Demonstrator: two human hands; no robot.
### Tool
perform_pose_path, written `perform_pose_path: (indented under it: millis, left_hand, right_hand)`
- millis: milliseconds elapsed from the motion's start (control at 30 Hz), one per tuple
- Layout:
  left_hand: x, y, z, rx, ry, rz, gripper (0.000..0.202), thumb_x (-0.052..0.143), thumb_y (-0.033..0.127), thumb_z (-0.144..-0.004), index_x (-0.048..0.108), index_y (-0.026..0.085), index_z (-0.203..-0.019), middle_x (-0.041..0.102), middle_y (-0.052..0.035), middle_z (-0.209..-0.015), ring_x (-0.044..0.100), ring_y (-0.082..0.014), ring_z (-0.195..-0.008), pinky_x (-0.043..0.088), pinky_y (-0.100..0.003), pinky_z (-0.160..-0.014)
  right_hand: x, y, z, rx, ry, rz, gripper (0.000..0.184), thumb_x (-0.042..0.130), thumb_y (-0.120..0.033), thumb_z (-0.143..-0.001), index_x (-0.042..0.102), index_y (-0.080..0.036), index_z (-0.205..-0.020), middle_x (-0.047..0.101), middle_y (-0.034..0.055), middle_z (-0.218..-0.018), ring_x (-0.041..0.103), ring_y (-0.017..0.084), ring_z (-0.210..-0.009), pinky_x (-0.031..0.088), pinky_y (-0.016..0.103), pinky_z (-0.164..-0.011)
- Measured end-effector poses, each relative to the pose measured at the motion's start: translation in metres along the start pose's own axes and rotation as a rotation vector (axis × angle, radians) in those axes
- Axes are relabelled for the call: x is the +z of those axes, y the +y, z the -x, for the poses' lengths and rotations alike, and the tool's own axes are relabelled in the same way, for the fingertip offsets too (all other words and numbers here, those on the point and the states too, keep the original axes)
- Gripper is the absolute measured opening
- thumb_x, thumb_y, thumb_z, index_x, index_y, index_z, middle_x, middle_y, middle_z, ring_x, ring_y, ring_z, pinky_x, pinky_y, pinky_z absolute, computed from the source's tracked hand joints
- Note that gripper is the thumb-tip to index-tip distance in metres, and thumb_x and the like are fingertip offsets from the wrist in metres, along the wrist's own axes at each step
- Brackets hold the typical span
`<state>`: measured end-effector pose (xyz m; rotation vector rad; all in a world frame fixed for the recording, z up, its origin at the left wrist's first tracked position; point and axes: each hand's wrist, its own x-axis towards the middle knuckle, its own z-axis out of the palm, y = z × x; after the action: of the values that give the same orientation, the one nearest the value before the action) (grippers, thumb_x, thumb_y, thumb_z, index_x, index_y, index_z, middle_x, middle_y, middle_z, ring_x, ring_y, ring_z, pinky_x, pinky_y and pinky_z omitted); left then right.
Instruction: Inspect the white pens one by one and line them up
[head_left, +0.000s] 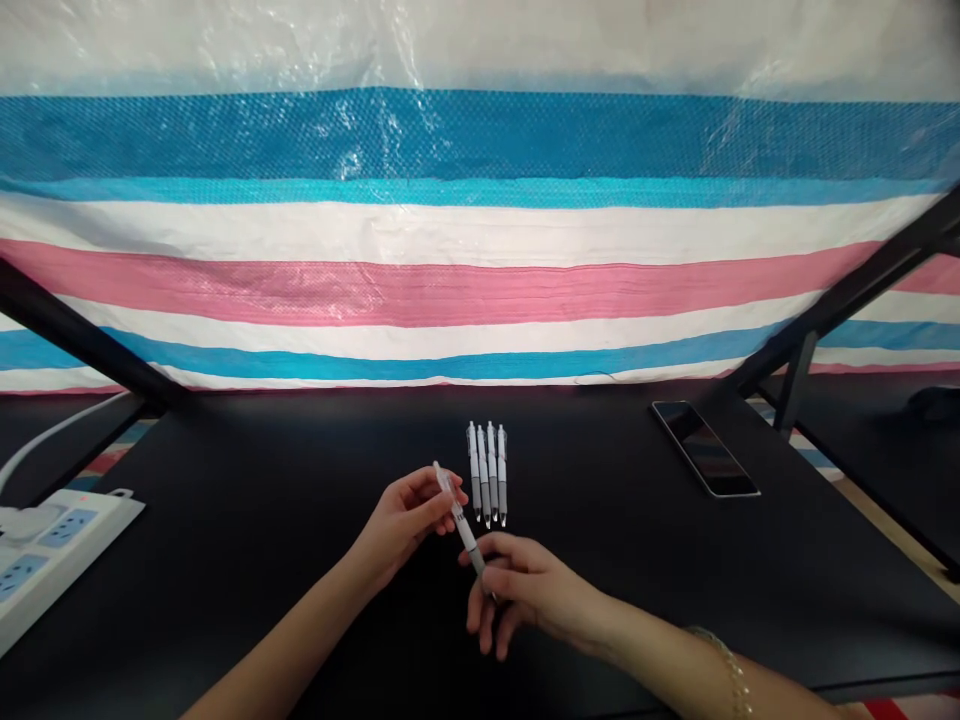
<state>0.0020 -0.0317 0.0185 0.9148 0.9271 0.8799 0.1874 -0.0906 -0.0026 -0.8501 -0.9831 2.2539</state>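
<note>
One white pen with a grey grip (466, 533) slants between my two hands, above the black table. Near its upper end, the thumb and fingers of my left hand (409, 518) pinch the barrel. Lower down, my right hand (529, 588) has its thumb and index finger closed on the grey grip, its other fingers curled loosely below; the pen's tip is mostly hidden there. Just beyond my hands, several matching white pens (487, 470) lie side by side on the table, grey grips and tips toward me.
A smartphone (705, 450) lies at the right of the black table (285, 460). On the left sits a white power strip (67, 550) with a plug and cable. Dark metal bars (817, 300) rise at both sides, and a striped plastic sheet (450, 290) hangs behind.
</note>
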Motion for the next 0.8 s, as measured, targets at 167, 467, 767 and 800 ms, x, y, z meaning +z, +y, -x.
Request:
perform_pose_path:
  millis: [167, 467, 767, 800]
  left_hand:
    - [-0.0037, -0.0029, -0.0009, -0.038, -0.018, 0.023, 0.022, 0.069, 0.03, -0.073, 0.068, 0.013, -0.088, 0.07, -0.0087, -0.079, 0.055, -0.0097, -0.053, 0.047, -0.022, -0.053]
    - [0.0004, -0.0045, -0.0016, -0.033, 0.09, -0.02, 0.018, 0.073, 0.028, -0.07, 0.068, 0.012, -0.078, 0.071, -0.0073, -0.073, 0.055, -0.0074, -0.052, 0.044, -0.017, -0.051]
    - [-0.0025, -0.0108, -0.0066, -0.008, 0.119, -0.032, 0.022, 0.07, 0.03, -0.073, 0.068, 0.013, -0.087, 0.07, -0.0063, -0.075, 0.054, -0.0077, -0.054, 0.044, -0.019, -0.053]
    - [-0.0015, -0.0106, -0.0064, -0.008, 0.116, -0.038, 0.022, 0.07, 0.03, -0.073, 0.068, 0.013, -0.087, 0.071, -0.0063, -0.075, 0.054, -0.0076, -0.054, 0.044, -0.019, -0.053]
  right_hand:
    - [-0.005, 0.0009, 0.0029, 0.142, -0.113, -0.039, 0.038, 0.056, -0.044, -0.081, 0.06, -0.008, -0.092, 0.056, -0.0001, -0.058, 0.051, 0.006, -0.044, 0.039, 0.016, -0.041]
    - [-0.0037, -0.0022, 0.0017, 0.191, 0.105, 0.048, 0.031, 0.068, -0.039, -0.069, 0.06, -0.011, -0.077, 0.056, -0.0023, -0.052, 0.048, 0.005, -0.039, 0.033, 0.015, -0.038]
    - [-0.0066, -0.0016, -0.0011, 0.121, 0.009, -0.148, 0.03, 0.068, -0.036, -0.072, 0.057, -0.01, -0.082, 0.061, 0.0049, -0.078, 0.062, 0.013, -0.065, 0.045, 0.023, -0.059]
    - [-0.0069, -0.0017, -0.0012, 0.129, 0.006, -0.15, 0.031, 0.068, -0.037, -0.072, 0.056, -0.011, -0.085, 0.061, 0.005, -0.079, 0.062, 0.013, -0.065, 0.045, 0.023, -0.058]
